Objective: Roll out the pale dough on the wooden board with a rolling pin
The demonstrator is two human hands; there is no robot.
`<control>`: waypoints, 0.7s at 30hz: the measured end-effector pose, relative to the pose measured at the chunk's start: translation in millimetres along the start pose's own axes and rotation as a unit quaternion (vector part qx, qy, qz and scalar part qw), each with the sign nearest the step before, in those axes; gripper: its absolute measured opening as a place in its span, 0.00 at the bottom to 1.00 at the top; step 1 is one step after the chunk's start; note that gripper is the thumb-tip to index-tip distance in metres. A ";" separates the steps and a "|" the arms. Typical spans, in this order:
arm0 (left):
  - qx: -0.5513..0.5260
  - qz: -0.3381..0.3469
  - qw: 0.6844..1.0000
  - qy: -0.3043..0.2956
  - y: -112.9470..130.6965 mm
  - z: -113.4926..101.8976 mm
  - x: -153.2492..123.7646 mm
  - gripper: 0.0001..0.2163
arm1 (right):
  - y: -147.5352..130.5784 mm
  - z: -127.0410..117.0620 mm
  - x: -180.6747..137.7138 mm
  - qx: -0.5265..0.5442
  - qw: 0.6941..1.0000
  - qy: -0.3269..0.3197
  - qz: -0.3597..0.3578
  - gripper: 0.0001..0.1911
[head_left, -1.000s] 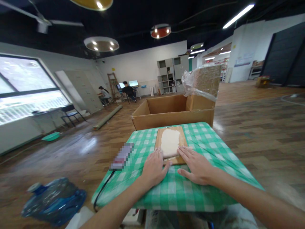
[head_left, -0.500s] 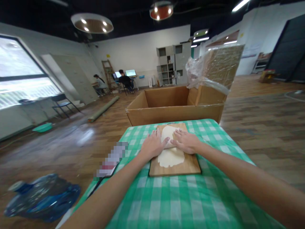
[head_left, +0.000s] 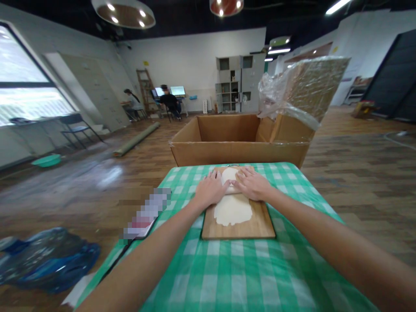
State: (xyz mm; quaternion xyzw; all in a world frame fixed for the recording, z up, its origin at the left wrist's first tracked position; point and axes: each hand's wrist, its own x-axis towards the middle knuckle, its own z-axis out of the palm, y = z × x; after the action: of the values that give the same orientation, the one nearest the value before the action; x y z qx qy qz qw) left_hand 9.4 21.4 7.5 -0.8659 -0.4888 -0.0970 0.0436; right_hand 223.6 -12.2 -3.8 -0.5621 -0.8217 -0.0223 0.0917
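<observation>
A flattened sheet of pale dough (head_left: 233,210) with an uneven near edge lies on a wooden cutting board (head_left: 211,229). Across it runs a short pale bar that looks like a rolling pin (head_left: 233,190), mostly hidden under my hands. My left hand (head_left: 212,188) presses flat on its left part, fingers stretched forward past it. On the right part rests my right hand (head_left: 252,184), also flat with fingers extended. The two thumbs nearly meet at the middle. Some dough shows beyond the thumbs, between the hands.
A green-and-white checked cloth (head_left: 227,273) covers the table. A blurred-out flat device (head_left: 147,214) lies at its left edge. Beyond stands a large open cardboard box (head_left: 234,151). A blue water jug (head_left: 48,260) is on the floor at left. Two people sit farther back.
Both hands have slid forward, away from me, with the bar across the dough. More of the near dough shows now. The view has shifted slightly.
</observation>
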 end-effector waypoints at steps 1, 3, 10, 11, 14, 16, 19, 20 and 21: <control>0.001 -0.005 1.000 -0.005 4.8 -3.1 -9.6 0.29 | -6.6 -2.6 -7.9 0.004 1.000 -0.003 0.009 0.40; -0.003 -0.004 1.000 -0.009 14.2 -9.0 -29.8 0.28 | -20.0 -8.5 -25.6 0.011 1.000 -0.004 0.025 0.41; -0.024 0.025 0.997 0.063 38.4 -22.5 -99.9 0.20 | -61.5 -29.1 -94.4 0.041 0.999 0.016 0.032 0.40; -0.027 0.028 0.997 0.071 40.7 -24.1 -108.5 0.20 | -65.5 -30.8 -103.2 0.045 0.998 0.017 0.030 0.39; -0.032 0.035 0.995 0.091 46.3 -29.6 -129.2 0.21 | -74.1 -32.8 -126.3 0.054 0.998 0.010 0.025 0.39; -0.037 0.035 0.995 0.089 48.6 -33.2 -139.3 0.22 | -78.1 -32.1 -139.1 0.058 0.998 0.015 0.019 0.39; -0.039 0.037 0.995 0.084 50.4 -36.9 -151.2 0.23 | -83.3 -29.1 -154.5 0.053 0.998 0.042 0.004 0.39; -0.037 0.039 0.995 0.083 50.8 -37.7 -154.8 0.24 | -84.8 -27.9 -158.6 0.052 0.997 0.052 -0.001 0.40; -0.034 0.042 0.995 0.082 51.1 -38.4 -158.2 0.25 | -86.1 -26.7 -162.2 0.051 0.997 0.062 -0.004 0.41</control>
State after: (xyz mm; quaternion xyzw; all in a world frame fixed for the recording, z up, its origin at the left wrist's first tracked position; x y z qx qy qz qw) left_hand -31.4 -144.2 12.7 -0.8756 -0.4436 -0.1823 0.0576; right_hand 204.1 -196.7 -0.4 -0.5512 -0.8166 -0.0151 0.1709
